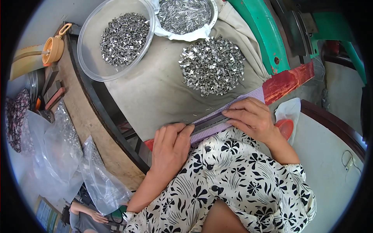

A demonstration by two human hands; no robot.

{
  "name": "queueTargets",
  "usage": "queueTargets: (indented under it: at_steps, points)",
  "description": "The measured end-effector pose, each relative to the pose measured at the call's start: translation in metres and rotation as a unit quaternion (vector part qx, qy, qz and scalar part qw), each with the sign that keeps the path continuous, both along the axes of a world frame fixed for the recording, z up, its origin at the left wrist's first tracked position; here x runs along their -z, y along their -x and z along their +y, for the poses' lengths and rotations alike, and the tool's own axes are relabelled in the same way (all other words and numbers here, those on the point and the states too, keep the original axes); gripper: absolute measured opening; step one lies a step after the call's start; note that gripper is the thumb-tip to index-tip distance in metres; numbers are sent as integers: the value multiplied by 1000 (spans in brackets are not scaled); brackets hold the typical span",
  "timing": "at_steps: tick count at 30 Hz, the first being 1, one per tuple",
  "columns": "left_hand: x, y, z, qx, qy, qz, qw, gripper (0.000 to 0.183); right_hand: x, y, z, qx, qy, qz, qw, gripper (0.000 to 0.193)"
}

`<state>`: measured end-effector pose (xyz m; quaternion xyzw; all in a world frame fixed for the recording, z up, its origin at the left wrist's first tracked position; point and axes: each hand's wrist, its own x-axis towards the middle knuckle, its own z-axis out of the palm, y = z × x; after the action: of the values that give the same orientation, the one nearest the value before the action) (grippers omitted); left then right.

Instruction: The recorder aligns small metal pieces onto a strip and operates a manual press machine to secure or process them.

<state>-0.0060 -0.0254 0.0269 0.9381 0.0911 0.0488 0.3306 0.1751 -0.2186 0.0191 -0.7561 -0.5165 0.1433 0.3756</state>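
My left hand (pixel 171 145) grips one end of a dark, narrow bar (pixel 210 123) with a row of small slots or marks along it. The other end is pinched by the fingers of my right hand (pixel 250 118). Held low at the near edge of the cloth-covered work surface (pixel 155 99), the bar lies over a purple checked cloth (pixel 248 97). Just beyond it a few loose thin metal pins (pixel 210 108) rest on the cloth. A heap of small grey metal pieces (pixel 211 66) sits farther back.
A clear plastic tub (pixel 83 50) of small metal parts stands back left, beside a plastic-lined bowl (pixel 213 27) of shiny pins. Green machine parts (pixel 264 35) rise at the right. Plastic bags (pixel 58 155) are at the left, and another person's arm (pixel 87 209) shows lower left.
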Motion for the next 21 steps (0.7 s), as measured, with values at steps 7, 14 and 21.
queueTargets:
  at_steps: [7,14,21]
  points:
    - [-8,-8,7,-48,112,40,992,33,-11,-1,7,21,42,39,998,30]
    - [-5,-2,1,-30,62,9,998,29,-20,-2,8,22,96,89,991,27]
    - [1,0,-3,-4,-32,-42,999,29,-4,6,0,-6,9,-34,999,29]
